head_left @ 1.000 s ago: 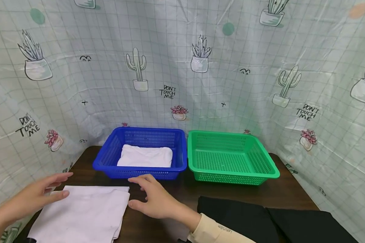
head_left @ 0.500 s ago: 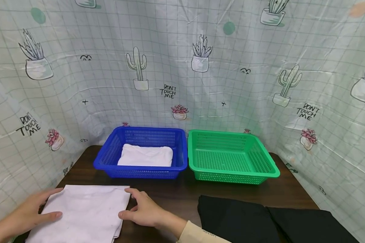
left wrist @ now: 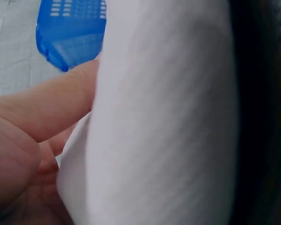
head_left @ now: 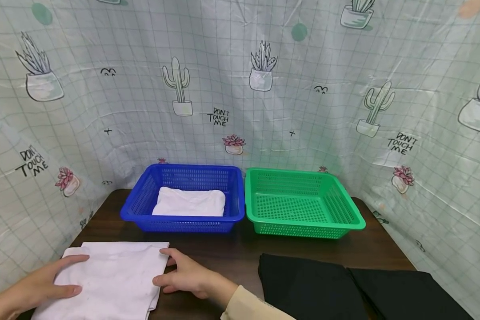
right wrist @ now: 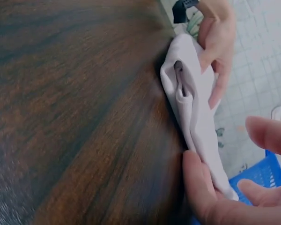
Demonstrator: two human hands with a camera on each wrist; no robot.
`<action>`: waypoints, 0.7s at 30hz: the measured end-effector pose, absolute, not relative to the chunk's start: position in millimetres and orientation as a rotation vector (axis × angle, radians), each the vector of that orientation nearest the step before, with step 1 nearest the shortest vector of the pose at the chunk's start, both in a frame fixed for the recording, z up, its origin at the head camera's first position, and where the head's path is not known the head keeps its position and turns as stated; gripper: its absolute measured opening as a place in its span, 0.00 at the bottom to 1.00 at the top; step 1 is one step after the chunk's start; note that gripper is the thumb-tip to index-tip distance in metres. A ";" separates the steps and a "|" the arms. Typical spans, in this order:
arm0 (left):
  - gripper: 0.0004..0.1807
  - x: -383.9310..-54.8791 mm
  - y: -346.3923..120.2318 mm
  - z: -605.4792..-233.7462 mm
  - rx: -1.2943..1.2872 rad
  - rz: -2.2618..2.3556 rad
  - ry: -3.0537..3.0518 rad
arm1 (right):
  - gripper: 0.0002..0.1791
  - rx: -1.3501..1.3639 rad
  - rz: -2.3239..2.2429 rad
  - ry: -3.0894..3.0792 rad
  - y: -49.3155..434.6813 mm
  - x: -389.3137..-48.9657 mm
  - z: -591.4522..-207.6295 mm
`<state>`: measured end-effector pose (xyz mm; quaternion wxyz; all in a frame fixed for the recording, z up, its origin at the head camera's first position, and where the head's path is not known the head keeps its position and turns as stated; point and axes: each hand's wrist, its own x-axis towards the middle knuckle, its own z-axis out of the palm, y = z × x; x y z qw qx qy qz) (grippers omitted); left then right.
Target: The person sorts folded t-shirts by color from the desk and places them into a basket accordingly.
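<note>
A folded white garment [head_left: 116,275] lies at the left front of the table, its layered edge [right wrist: 187,93] showing in the right wrist view. At its left side, my left hand [head_left: 44,282] holds it, thumb on top, with cloth between thumb and fingers in the left wrist view. My right hand [head_left: 188,278] is at its right edge. There, a lower finger [right wrist: 196,178] reaches the underside while the other visible fingertips [right wrist: 260,131] stand apart above the fabric. Another folded white cloth [head_left: 190,202] lies in the blue basket [head_left: 184,224].
A green basket [head_left: 304,231] stands right of the blue one, at the back of the dark wooden table [head_left: 220,249]. Two folded black garments [head_left: 308,284] lie at the right front. A cactus-print curtain [head_left: 224,66] hangs behind and around the table.
Both hands have come down to the sides of the white garment. The left thumb has moved onto it, and the right hand has shifted left against its edge.
</note>
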<state>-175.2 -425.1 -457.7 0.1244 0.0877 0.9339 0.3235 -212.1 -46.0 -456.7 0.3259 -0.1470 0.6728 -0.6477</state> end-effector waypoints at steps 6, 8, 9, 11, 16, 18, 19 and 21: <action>0.30 -178.4 -428.5 -457.2 0.344 0.958 2.726 | 0.37 -0.336 -1.759 1.554 -44.5 -219.3 -461.3; 0.27 -177.7 -430.3 -456.9 0.376 0.972 2.737 | 0.37 -0.329 -1.788 1.521 -47.5 -219.3 -462.7; 0.27 -177.3 -430.6 -456.5 0.384 0.985 2.735 | 0.37 -0.327 -1.802 1.521 -49.5 -218.8 -463.5; 0.26 -176.7 -430.9 -455.7 0.382 1.019 2.713 | 0.37 -0.323 -1.834 1.549 -54.3 -217.2 -464.9; 0.26 -176.8 -429.6 -453.4 0.333 1.045 2.665 | 0.36 -0.276 -1.920 1.679 -66.9 -212.6 -465.9; 0.28 -176.2 -428.4 -453.0 0.318 1.030 2.682 | 0.35 -0.261 -1.952 1.723 -71.2 -211.3 -465.6; 0.29 -175.5 -428.2 -453.0 0.304 1.025 2.685 | 0.36 -0.266 -1.960 1.738 -73.2 -210.8 -465.6; 0.32 -172.8 -428.6 -454.1 0.285 1.030 2.688 | 0.37 -0.273 -1.961 1.762 -76.8 -209.5 -466.4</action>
